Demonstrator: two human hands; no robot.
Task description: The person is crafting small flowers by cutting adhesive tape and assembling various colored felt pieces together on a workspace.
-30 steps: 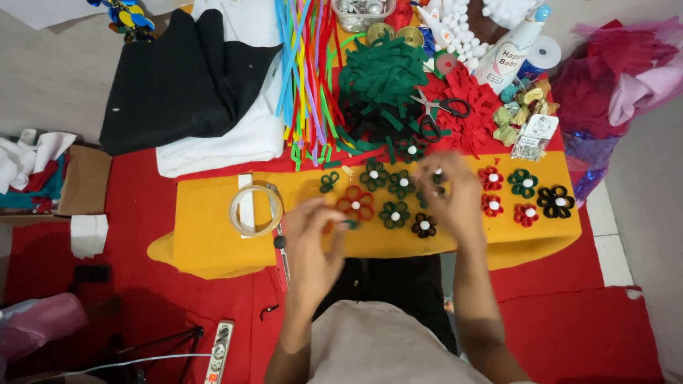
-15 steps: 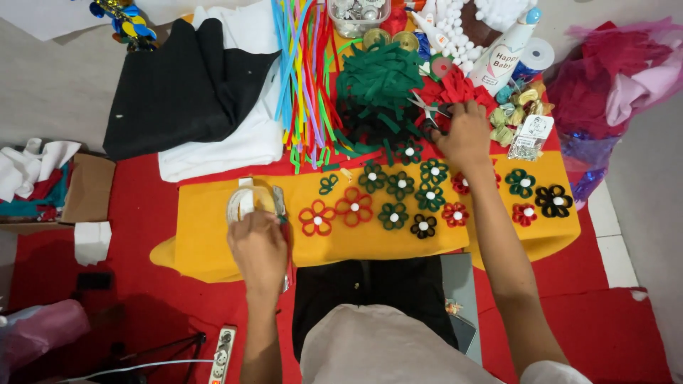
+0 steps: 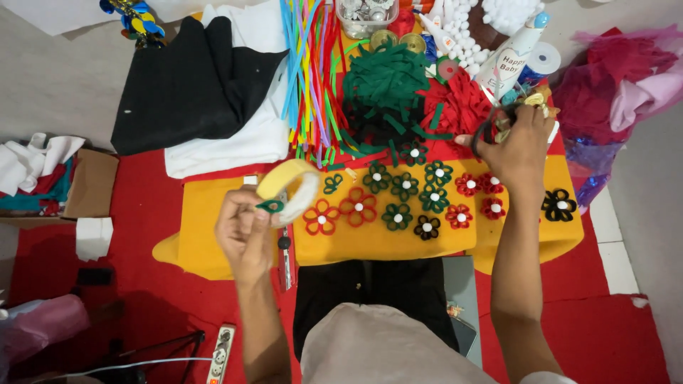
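My left hand (image 3: 245, 229) is raised over the left part of the yellow felt sheet (image 3: 213, 242). It holds a yellowish tape roll (image 3: 290, 186) and pinches a small green felt loop (image 3: 270, 206) against it. My right hand (image 3: 519, 146) reaches to the far right edge of the sheet, its fingers closed on black-handled scissors (image 3: 486, 130). Between the hands, several felt flowers with white centres lie in rows: red-orange flowers (image 3: 340, 212), green flowers (image 3: 404, 186), red flowers (image 3: 478, 186) and a black flower (image 3: 559, 205).
Behind the sheet lie piles of green felt strips (image 3: 384, 85) and red felt strips (image 3: 459, 103), coloured pipe cleaners (image 3: 309, 64), black fabric (image 3: 188, 85), white fabric (image 3: 235, 146) and a white bottle (image 3: 509, 57). A cardboard box (image 3: 91, 183) sits left; a power strip (image 3: 222, 352) lies near me.
My left hand has lifted the tape roll off the yellow sheet. My right hand has moved right from the red strip pile and now grips the scissors.
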